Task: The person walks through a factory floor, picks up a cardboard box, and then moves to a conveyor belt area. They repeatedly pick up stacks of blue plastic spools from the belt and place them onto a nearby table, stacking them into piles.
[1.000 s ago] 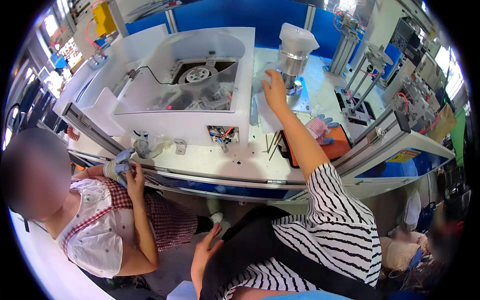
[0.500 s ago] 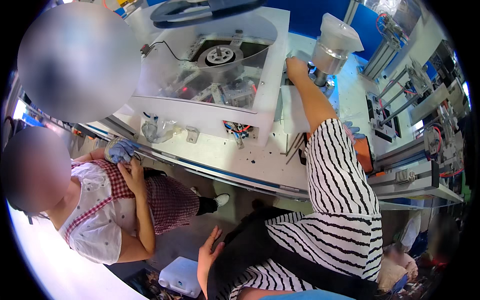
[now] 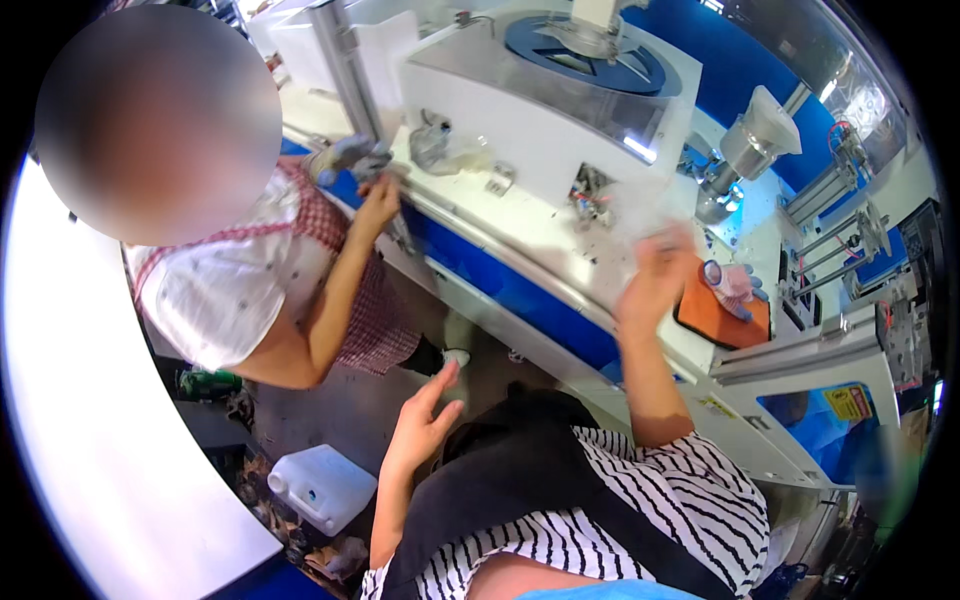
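Note:
My left hand (image 3: 425, 425) hangs in front of my black apron, fingers stretched out, with nothing in it. My right hand (image 3: 655, 275) is over the front edge of the white workbench (image 3: 540, 215), smeared by motion. A pale, translucent blur (image 3: 645, 210) shows just beyond its fingers; I cannot make out what it is or whether I hold it. To the right of that hand, a pinkish-white work glove (image 3: 735, 287) with blue-grey fingertips lies on an orange pad (image 3: 715, 318). Farther back stands a metal cylinder (image 3: 752, 145) topped by a clear plastic cover.
A white machine housing (image 3: 520, 130) with a blue slotted disc (image 3: 585, 55) fills the back of the bench. Clear plastic bags (image 3: 432, 148) and a small metal bracket (image 3: 500, 180) lie before it. At left stands a co-worker (image 3: 240, 300). A white jerrycan (image 3: 322, 487) is on the floor.
My right hand has drawn back from beside the metal cylinder to the bench's front edge. My view has turned, uncovering the glove and orange pad. My left hand stays low and open.

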`<state>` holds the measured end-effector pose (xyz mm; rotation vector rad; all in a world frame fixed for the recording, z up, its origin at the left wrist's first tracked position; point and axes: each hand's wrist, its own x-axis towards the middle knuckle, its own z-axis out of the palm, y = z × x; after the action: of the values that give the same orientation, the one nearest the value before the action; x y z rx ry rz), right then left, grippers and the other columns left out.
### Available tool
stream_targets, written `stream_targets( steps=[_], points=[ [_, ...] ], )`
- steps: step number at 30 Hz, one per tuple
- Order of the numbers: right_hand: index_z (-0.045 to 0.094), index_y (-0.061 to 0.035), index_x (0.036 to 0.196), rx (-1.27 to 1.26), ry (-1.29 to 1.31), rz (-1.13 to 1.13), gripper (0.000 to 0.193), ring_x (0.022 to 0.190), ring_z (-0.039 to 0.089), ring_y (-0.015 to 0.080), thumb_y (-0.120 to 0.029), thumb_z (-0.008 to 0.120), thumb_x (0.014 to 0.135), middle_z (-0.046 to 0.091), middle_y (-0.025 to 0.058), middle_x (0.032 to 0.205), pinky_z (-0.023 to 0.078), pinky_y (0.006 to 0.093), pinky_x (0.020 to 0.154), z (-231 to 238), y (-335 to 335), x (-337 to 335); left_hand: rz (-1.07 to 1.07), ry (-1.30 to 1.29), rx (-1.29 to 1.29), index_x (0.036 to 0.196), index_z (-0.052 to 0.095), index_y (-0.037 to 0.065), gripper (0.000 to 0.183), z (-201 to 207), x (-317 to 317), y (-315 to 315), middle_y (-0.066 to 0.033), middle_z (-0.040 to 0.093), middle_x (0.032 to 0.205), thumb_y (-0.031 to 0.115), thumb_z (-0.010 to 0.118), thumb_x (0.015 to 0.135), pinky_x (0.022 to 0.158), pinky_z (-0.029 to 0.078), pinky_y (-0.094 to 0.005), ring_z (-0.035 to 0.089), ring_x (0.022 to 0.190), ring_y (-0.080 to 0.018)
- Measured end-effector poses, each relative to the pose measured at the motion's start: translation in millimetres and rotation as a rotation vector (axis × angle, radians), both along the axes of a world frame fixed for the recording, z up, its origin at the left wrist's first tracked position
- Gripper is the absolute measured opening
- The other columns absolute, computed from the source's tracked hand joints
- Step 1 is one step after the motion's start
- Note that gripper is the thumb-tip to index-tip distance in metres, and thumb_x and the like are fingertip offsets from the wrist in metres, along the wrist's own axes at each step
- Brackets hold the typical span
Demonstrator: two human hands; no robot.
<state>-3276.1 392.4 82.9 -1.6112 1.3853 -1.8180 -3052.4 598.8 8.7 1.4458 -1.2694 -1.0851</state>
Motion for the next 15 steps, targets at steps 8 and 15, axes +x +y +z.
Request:
stream_targets(
  steps=[8, 15],
  points=[
    [0.056, -0.0016, 0.091, -0.285, 0.511, 0.358, 0.009, 0.099, 0.052, 0.0306, -0.006, 0.055, 0.083, 0.053, 0.0131, 0.109, 0.040, 0.0368, 0.089, -44, -51, 158, 0.240, 0.309, 0.017, 0.139, 0.033, 0.006, 0.057, -31, 42, 105, -0.0146, 0.044, 0.135, 0.002, 0.054, 0.087, 0.098, 0.038, -0.0297, 0.046, 0.121, -0.0209],
    [0.056, -0.0033, 0.088, -0.139, 1.235, 0.205, 0.010, 0.101, 0.053, 0.0339, -0.008, 0.055, 0.080, 0.058, 0.0130, 0.108, 0.041, 0.0408, 0.089, -58, -162, 200, 0.394, 0.386, 0.094, 0.136, 0.037, 0.004, 0.050, -47, 51, 168, -0.0137, 0.051, 0.128, 0.002, 0.052, 0.089, 0.098, 0.037, -0.0284, 0.050, 0.117, -0.0178]
  ],
)
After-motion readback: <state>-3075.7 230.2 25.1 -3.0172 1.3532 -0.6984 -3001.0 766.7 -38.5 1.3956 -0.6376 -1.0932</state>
